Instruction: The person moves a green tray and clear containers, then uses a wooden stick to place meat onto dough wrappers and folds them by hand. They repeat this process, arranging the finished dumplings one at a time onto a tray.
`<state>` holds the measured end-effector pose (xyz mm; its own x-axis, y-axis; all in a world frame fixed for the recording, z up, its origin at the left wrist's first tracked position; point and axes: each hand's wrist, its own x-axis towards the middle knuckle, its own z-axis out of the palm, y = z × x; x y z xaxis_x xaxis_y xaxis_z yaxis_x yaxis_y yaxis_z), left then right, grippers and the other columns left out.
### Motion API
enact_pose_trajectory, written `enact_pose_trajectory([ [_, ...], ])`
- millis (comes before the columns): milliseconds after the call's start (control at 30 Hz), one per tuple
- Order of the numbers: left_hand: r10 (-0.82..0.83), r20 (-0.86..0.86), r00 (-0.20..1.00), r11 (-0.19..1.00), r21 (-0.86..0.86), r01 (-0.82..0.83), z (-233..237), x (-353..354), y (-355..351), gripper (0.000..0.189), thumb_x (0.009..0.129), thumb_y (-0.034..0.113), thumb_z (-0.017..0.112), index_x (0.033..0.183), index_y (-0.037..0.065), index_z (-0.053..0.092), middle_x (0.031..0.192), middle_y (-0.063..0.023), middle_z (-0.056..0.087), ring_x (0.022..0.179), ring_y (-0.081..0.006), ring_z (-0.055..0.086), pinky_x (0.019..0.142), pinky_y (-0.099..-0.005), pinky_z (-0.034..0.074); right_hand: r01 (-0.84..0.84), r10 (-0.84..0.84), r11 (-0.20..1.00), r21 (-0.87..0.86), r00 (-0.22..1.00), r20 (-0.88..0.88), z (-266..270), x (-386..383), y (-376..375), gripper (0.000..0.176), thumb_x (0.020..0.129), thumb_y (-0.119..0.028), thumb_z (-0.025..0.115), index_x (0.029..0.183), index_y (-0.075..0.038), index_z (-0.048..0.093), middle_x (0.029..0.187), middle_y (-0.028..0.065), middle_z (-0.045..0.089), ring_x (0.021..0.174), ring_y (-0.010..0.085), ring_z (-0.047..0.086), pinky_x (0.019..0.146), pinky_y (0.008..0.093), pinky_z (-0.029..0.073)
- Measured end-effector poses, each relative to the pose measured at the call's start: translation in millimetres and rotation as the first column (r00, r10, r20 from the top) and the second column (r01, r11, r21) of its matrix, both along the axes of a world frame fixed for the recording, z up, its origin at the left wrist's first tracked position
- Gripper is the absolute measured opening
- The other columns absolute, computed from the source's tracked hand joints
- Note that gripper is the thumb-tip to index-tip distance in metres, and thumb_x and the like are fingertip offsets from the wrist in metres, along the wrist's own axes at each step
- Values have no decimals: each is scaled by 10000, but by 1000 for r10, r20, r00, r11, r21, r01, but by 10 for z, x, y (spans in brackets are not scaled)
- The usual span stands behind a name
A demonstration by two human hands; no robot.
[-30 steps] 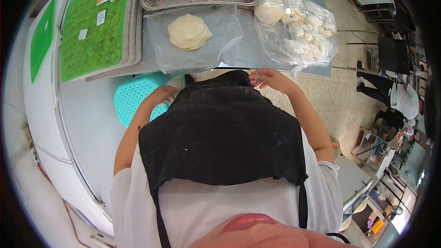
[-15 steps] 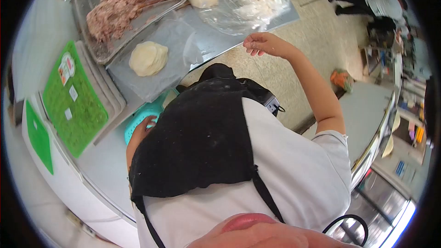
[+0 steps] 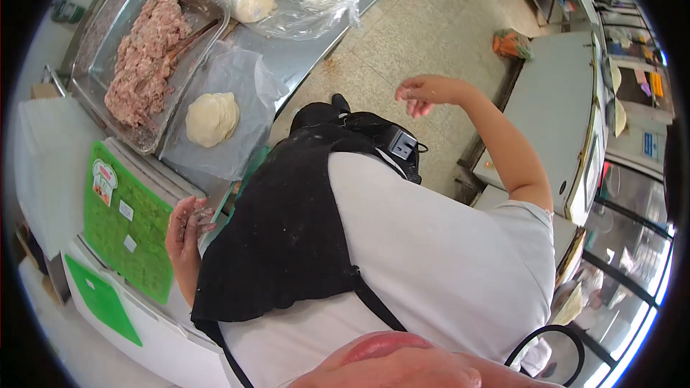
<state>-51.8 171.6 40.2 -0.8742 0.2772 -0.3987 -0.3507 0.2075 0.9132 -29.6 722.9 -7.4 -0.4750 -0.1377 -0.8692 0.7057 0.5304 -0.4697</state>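
My left hand (image 3: 188,230), fingers loosely bent and dusted with white, hangs beside the edge of the green board (image 3: 129,223) with nothing visible in it. My right hand (image 3: 430,93) is held out over the floor, its fingers loosely curled and apart, holding nothing. A flattened round stack of pale dough (image 3: 213,120) lies on a clear plastic sheet (image 3: 248,75) on the metal table. Behind it, a metal tray (image 3: 90,50) holds ground meat (image 3: 147,65) with a wooden stick (image 3: 192,42) resting in it. A turquoise edge shows beside my apron, mostly hidden.
A clear plastic bag (image 3: 338,11) with several dough pieces lies at the table's far end. A smaller green panel (image 3: 100,298) is at lower left. An orange bag (image 3: 512,44) sits by a white chest (image 3: 546,93) across the tiled floor (image 3: 402,36).
My left hand has come off the turquoise basket and risen to the left. My right hand has moved away from the plastic bag. My view has turned, and the person at the far right is out of sight.
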Motion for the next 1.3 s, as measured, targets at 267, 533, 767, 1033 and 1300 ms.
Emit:
enact_pose_trajectory([
  [267,-5,-33,999,999,51,7,-85,-63,22,312,979,33,438,1282,-7,501,1162,-145,611,974,-186,617,804,-295,506,170,-169,985,5,978,122,381,483,-216,409,1000,-295,441,1330,-55,462,849,146,666,743,191,676,657,292,559],
  [533,-50,-30,998,996,67,52,-102,-46,-8,384,990,85,461,1364,18,412,1208,-149,573,1035,-193,600,865,-298,486,200,-186,975,-93,972,141,427,447,-282,431,1007,-268,428,1373,-41,412,821,162,664,731,203,674,657,296,569],
  [767,20,-55,998,999,48,-17,-80,26,-8,372,985,87,452,1350,18,434,1178,-129,597,1024,-185,599,865,-304,473,194,-168,973,-126,967,193,495,289,-375,445,1002,-307,455,1363,-47,434,854,148,644,792,208,670,721,307,564],
  [1033,-22,-36,999,998,56,24,-166,1,-26,407,989,109,448,1385,29,393,1209,-132,578,1047,-200,591,895,-326,460,227,-207,960,-166,970,128,476,176,-410,496,1000,-326,465,1404,-51,379,871,147,625,824,214,663,736,313,561],
  [1300,-5,-48,999,999,48,7,-122,-47,38,404,991,123,452,1382,35,401,1200,-134,585,1042,-186,588,883,-308,453,433,-465,771,-467,884,52,368,132,-395,468,1017,-334,429,1380,-41,393,946,162,647,860,222,663,756,318,558],
])
